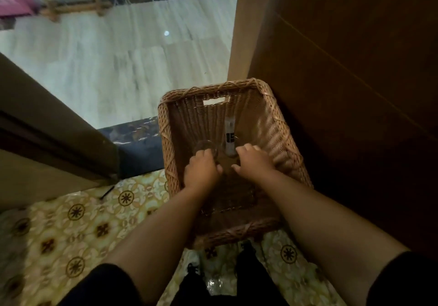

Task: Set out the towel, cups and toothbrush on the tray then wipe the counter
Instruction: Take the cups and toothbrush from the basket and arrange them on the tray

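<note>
A woven wicker basket (pixel 282 139) stands on the floor against a wooden panel. Both my hands reach down into it. My left hand (pixel 201 171) curls its fingers over the rim of a clear glass cup (pixel 203 145) at the basket's left side. My right hand (pixel 254 163) closes around a second clear cup (pixel 231 155), mostly hidden by its fingers. A white toothbrush packet (pixel 230 132) stands up from that cup and leans on the basket's far wall. No towel or tray is in view.
A tall brown wooden panel (pixel 343 68) rises right of the basket. A dark door frame (pixel 54 127) stands at the left, with a black stone threshold (pixel 137 144) and pale marble floor (pixel 118 56) beyond. Patterned tiles (pixel 78 222) lie under my feet.
</note>
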Tool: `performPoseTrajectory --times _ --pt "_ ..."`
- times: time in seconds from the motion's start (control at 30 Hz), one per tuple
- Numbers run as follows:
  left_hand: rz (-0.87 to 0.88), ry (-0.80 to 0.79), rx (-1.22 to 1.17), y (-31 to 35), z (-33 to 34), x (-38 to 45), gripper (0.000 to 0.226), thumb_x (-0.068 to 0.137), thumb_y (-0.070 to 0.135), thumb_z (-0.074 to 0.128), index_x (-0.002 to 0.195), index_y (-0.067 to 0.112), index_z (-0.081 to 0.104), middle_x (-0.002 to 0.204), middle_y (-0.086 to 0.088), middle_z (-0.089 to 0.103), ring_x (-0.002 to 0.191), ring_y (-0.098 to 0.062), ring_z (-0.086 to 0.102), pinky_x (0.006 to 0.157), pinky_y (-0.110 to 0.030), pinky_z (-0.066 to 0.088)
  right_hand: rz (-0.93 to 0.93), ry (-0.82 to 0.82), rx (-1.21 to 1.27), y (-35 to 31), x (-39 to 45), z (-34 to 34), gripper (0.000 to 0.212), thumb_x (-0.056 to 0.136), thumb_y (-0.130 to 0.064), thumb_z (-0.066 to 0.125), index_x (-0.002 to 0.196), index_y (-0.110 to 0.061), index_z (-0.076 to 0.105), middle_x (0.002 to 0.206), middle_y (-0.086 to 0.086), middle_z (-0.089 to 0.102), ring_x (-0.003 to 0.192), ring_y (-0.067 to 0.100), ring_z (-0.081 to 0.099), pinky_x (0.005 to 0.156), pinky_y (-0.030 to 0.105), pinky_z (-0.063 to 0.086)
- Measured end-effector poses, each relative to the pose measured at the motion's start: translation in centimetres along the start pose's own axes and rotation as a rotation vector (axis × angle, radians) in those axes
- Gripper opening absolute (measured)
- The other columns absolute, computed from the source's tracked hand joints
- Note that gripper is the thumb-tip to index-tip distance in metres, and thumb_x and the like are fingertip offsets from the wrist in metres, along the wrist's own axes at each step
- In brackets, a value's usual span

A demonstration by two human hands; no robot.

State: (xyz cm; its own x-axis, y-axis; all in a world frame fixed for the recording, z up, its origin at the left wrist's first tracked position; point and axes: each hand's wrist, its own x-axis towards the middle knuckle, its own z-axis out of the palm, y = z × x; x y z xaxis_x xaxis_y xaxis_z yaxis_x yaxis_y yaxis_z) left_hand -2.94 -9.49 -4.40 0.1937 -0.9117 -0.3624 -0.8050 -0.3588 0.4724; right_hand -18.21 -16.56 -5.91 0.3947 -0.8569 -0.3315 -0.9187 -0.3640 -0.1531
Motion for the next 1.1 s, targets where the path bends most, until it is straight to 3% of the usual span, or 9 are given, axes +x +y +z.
performPoseTrajectory --times 0.07,0.17,0.3,0.47,0.67,0.8,1.1 --pt "-0.226 -0.014 -0.207 0.2 2.3 1.7 0.043 0.091 0.031 0.061 0.131 0.018 0.051 0.128 -0.007 0.055 0.113 -0.024 0.057 0.095 -0.045 0.051 0.036 -0.051 0.079 0.9 2.5 2.2 0.054 0.084 -0.049 0.061 0.128 -0.021 0.049 0.127 0.006 0.053 0.115 0.026 0.05 0.088 0.041 0.044" --pt "-0.491 0.066 -0.332 -0.1 6.2 3.9 0.049 0.092 0.031 0.06 0.136 0.015 0.047 0.135 -0.011 0.051 0.12 -0.029 0.054 0.097 -0.043 0.049 0.083 -0.074 0.195 2.3 5.2 5.9 0.059 0.086 -0.045 0.062 0.135 -0.017 0.045 0.135 0.008 0.05 0.122 0.028 0.046 0.097 0.041 0.041" --pt "-0.672 0.212 -0.391 -1.7 10.4 7.6 0.066 0.093 0.03 0.063 0.149 0.012 0.033 0.149 -0.013 0.041 0.132 -0.032 0.045 0.104 -0.044 0.043 0.253 -0.042 0.372 3.6 8.7 10.0 0.086 0.085 -0.044 0.066 0.15 -0.013 0.019 0.155 0.011 0.025 0.139 0.032 0.028 0.111 0.045 0.031" --pt "-0.648 0.341 -0.471 -4.7 14.7 13.2 0.097 0.084 0.031 0.077 0.155 0.007 0.016 0.159 -0.02 0.023 0.143 -0.038 0.029 0.113 -0.045 0.03 0.351 0.043 0.47 3.8 13.9 15.2 0.113 0.076 -0.053 0.073 0.152 -0.01 0.002 0.159 0.016 0.01 0.141 0.038 0.02 0.111 0.048 0.024" --pt "-0.528 0.297 -0.499 -7.0 17.2 15.8 0.123 0.075 0.04 0.083 0.157 0.01 -0.003 0.165 -0.018 0.005 0.15 -0.033 0.012 0.117 -0.043 0.021 0.415 0.027 0.538 3.6 17.1 18.1 0.128 0.067 -0.056 0.078 0.152 -0.013 -0.007 0.161 0.014 0.004 0.144 0.036 0.016 0.11 0.052 0.027" --pt "-0.488 0.275 -0.515 -7.0 17.0 16.9 0.121 0.076 0.037 0.083 0.157 0.009 -0.001 0.165 -0.018 0.009 0.151 -0.03 0.012 0.118 -0.04 0.02 0.397 0.03 0.563 3.6 17.3 18.3 0.121 0.072 -0.048 0.078 0.152 -0.011 -0.004 0.16 0.015 0.007 0.142 0.036 0.021 0.109 0.051 0.032" --pt "-0.464 0.297 -0.562 -5.9 15.0 16.9 0.1 0.076 0.034 0.083 0.152 0.009 0.024 0.152 -0.016 0.033 0.134 -0.032 0.043 0.103 -0.043 0.042 0.374 0.06 0.633 3.7 16.8 16.7 0.115 0.072 -0.043 0.079 0.152 -0.009 0.004 0.158 0.018 0.011 0.142 0.036 0.021 0.11 0.046 0.031"
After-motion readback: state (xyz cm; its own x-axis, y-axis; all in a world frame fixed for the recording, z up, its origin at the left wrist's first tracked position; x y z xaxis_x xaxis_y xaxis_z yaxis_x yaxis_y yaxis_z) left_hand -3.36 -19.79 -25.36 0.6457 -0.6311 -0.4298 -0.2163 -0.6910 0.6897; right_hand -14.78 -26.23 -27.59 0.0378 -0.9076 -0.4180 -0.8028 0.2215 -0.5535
